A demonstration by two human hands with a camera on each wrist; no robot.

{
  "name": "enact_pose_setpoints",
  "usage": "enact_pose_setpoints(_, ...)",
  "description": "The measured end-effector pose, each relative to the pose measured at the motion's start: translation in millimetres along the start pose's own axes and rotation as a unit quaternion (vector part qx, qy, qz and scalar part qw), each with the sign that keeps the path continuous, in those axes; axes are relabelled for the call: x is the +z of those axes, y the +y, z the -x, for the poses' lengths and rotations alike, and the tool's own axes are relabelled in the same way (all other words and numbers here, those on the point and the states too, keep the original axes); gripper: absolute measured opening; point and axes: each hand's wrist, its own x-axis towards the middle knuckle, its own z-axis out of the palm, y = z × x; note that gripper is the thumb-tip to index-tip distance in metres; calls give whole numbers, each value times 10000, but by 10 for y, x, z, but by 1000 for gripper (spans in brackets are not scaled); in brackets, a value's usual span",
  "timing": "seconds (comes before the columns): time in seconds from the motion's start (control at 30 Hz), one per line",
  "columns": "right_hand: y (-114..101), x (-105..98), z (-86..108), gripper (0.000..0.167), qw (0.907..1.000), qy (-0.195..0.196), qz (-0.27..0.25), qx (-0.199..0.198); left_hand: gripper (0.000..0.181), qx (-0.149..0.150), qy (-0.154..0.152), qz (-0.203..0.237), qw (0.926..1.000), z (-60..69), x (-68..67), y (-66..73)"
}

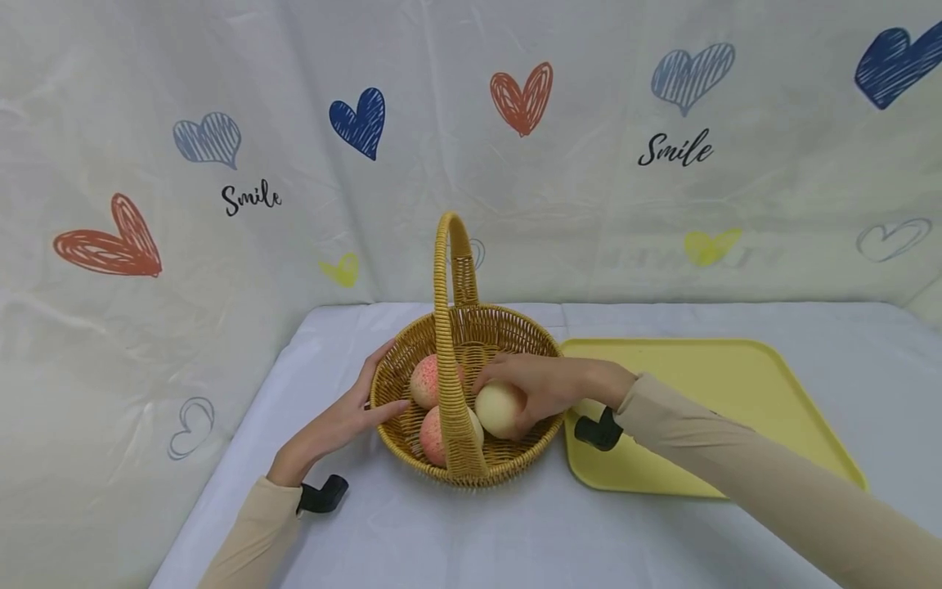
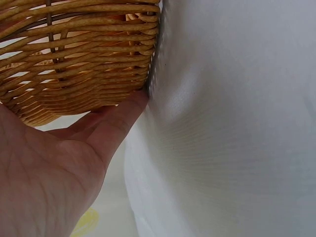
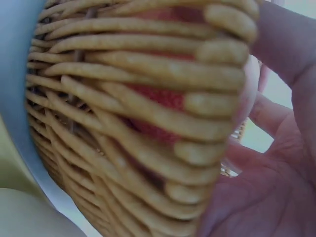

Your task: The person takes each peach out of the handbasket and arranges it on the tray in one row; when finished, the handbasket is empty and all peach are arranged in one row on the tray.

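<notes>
A round wicker basket (image 1: 508,473) with a tall arched handle (image 1: 444,327) stands on the table. Inside it lie two pink-speckled peaches, an upper peach (image 1: 424,382) and a lower peach (image 1: 432,438), partly behind the handle. My right hand (image 1: 540,380) reaches over the basket's right rim and grips a pale cream peach (image 1: 499,409) inside. Its fingertips are partly hidden. My left hand (image 1: 342,421) holds the basket's left side, thumb over the rim and fingers along the outside. In the left wrist view, fingers (image 2: 118,121) touch the woven wall low down near the cloth.
A yellow tray (image 1: 684,360) lies right of the basket, under my right forearm. White cloth (image 1: 515,540) covers the table. Behind stands a pale curtain (image 1: 589,204) printed with hearts and "Smile". Each wrist carries a small black camera mount (image 1: 324,495).
</notes>
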Motion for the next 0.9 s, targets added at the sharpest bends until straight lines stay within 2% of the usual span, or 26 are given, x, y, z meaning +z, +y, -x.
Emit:
enact_pose_setpoints(0.23, 10, -23, 72, 49, 9994, 256, 186, -165, 91, 45, -23, 37, 10000, -27, 8, 24)
enact_pose_setpoints(0.4, -5, -188, 258, 51, 9968, 781, 124, -115, 92, 44, -40, 39, 10000, -50, 16, 42)
enact_pose_setpoints(0.53, -42, -367, 519, 54, 9917, 1276, 8, 141, 92, 62, -70, 67, 9999, -67, 22, 42)
enact_pose_setpoints(0.67, -89, -506, 831, 59, 9860, 1615, -65, 403, 91, 42, -27, 5, 10000, -21, 10, 14)
enact_pose_setpoints(0.77, -86, -573, 1070, 61, 9806, 1886, 33, 531, 91, 8, 8, -29, 10000, 28, -9, -5)
enact_pose_setpoints(0.9, -5, -604, 1419, 66, 9728, 2179, 240, 748, 92, 59, -48, 76, 9999, 21, -3, -14)
